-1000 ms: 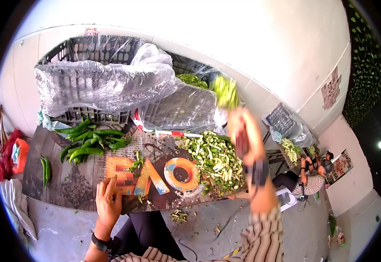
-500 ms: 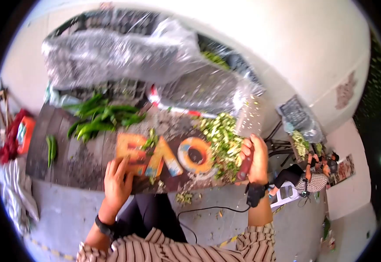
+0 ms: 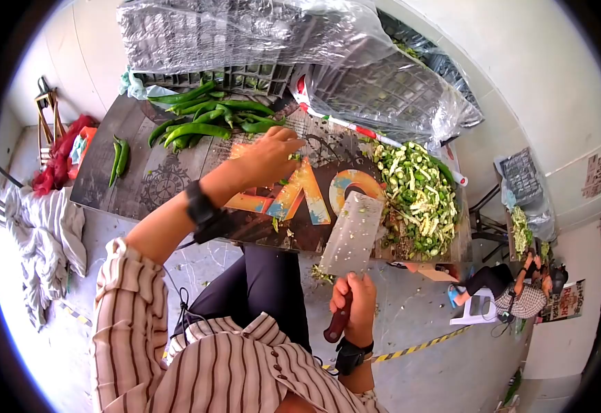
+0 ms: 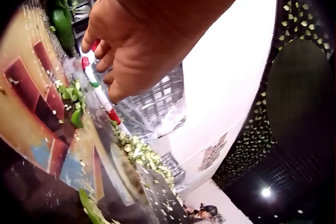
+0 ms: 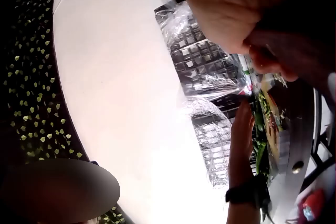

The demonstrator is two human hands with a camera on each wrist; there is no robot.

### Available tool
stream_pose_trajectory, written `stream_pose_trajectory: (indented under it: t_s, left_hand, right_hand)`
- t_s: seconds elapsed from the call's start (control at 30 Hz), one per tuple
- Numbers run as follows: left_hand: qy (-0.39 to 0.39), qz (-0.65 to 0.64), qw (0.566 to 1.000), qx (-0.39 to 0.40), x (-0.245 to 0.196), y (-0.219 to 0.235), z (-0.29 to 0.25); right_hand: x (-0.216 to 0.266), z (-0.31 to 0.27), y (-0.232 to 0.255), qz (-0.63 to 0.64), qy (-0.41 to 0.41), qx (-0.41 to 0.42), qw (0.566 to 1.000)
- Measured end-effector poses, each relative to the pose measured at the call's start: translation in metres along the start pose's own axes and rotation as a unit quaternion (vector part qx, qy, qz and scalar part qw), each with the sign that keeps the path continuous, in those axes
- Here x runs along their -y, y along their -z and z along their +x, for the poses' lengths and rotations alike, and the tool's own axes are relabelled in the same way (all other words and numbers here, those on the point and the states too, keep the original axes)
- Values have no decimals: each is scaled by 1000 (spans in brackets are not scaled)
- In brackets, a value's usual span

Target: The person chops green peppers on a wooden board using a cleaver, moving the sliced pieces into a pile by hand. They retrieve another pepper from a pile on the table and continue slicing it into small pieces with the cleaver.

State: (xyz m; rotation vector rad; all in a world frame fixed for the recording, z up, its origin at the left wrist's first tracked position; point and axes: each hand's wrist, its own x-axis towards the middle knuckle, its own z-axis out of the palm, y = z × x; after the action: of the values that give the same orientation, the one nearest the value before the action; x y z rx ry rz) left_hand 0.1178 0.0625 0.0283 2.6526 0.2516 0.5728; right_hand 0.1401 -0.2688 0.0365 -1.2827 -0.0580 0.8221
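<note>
While the right hand [image 3: 359,303] curls its fingers round the dark red handle of a cleaver [image 3: 353,233], the flecked blade covers part of an orange letter at the front edge of the table [image 3: 97,182]. Nearby, the left hand [image 3: 266,160] reaches beside whole green peppers [image 3: 207,129], its fingers loosely bent; whether they touch the tabletop I cannot tell. That forearm hides more lettering. Chopped peppers [image 3: 421,206] lie heaped at the table's right end. Behind, plastic sheeting [image 3: 245,38] blurs the crates [image 3: 252,79], cut off at the top.
</note>
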Motion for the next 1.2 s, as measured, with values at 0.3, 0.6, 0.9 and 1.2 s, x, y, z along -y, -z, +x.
stream_pose_trajectory:
  t_s: [0.3, 0.6, 0.9, 1.2]
  left_hand:
    - [-28, 79, 987, 136, -13, -14, -12]
    - [25, -2, 999, 23, -40, 39, -104]
    - [86, -8, 995, 48, -40, 9, -86]
    - [60, -147, 986, -51, -58, -26, -71]
  right_hand:
    - [-13, -2, 0, -5, -55, 27, 998]
    - [-26, 5, -13, 11, -66, 109, 992]
    - [-27, 17, -28, 13, -79, 135, 988]
    - [-37, 31, -43, 11, -88, 172, 981]
